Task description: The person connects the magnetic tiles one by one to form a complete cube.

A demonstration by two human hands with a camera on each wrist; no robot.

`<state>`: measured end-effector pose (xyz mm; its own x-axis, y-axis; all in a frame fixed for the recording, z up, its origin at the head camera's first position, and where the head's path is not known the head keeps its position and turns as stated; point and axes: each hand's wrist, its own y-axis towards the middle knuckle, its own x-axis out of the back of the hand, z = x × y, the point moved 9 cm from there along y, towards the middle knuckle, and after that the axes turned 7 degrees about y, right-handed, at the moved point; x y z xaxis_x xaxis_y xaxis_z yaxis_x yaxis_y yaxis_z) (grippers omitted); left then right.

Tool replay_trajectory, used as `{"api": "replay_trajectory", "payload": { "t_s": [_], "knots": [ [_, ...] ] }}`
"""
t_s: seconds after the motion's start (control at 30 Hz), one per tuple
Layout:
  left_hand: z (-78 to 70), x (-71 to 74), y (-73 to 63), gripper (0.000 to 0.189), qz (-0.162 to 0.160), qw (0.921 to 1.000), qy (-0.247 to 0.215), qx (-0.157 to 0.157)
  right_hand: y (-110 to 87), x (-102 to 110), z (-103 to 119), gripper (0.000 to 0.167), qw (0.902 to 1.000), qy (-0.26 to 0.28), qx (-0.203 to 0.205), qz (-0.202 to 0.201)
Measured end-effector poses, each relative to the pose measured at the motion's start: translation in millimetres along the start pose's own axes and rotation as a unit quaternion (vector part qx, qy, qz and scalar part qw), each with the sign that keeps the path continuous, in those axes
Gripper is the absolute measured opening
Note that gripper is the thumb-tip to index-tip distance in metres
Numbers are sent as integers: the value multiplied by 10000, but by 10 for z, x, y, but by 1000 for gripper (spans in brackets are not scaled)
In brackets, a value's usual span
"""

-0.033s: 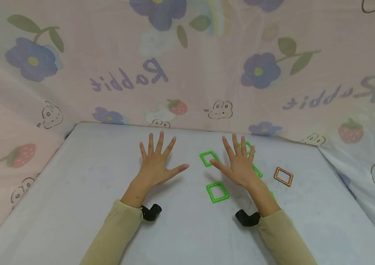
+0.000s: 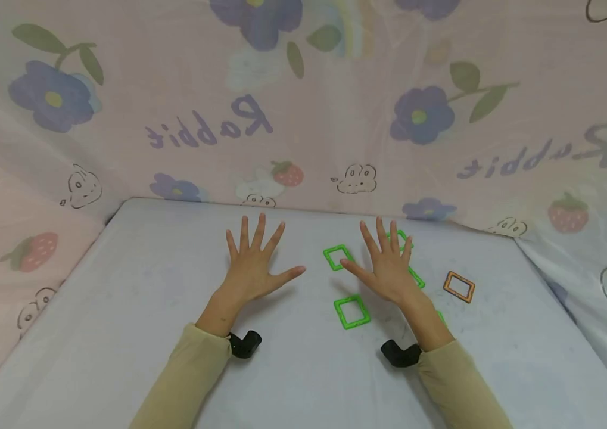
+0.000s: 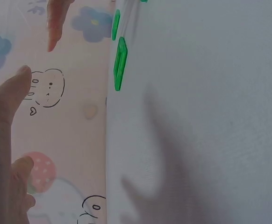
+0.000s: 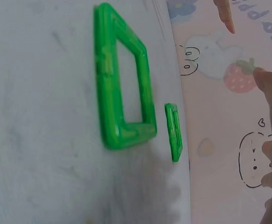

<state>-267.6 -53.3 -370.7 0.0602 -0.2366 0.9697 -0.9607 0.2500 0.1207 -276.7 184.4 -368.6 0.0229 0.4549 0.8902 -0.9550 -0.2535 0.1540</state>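
My left hand (image 2: 251, 271) hovers over the white table with fingers spread wide and holds nothing. To its right, my right hand (image 2: 390, 271) is held the same way, palm down and bare of any object. Nearest the right thumb lies a green square frame (image 2: 329, 260), partly overlapped by the thumb tip in the head view. A second green square frame (image 2: 358, 324) lies closer to me, between the forearms; it looms large in the right wrist view. More green pieces (image 2: 417, 277) show partly behind the right hand and wrist.
An orange square frame (image 2: 462, 277) lies right of the right hand. Black wrist mounts (image 2: 402, 354) sit at both cuffs. A printed cloth (image 2: 314, 119) hangs behind the table (image 2: 94, 333) and along its sides.
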Motion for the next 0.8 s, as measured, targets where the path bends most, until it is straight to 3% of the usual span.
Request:
{"api": "replay_trajectory", "payload": {
  "t_s": [0.53, 0.8],
  "knots": [
    [0, -26, 19, 97, -71, 10000, 27, -16, 41, -31, -23, 89, 9999, -135, 47, 40],
    [-78, -125, -14, 100, -7, 9991, -392, -142, 65, -108, -15, 88, 9999, -54, 106, 25]
  ]
}}
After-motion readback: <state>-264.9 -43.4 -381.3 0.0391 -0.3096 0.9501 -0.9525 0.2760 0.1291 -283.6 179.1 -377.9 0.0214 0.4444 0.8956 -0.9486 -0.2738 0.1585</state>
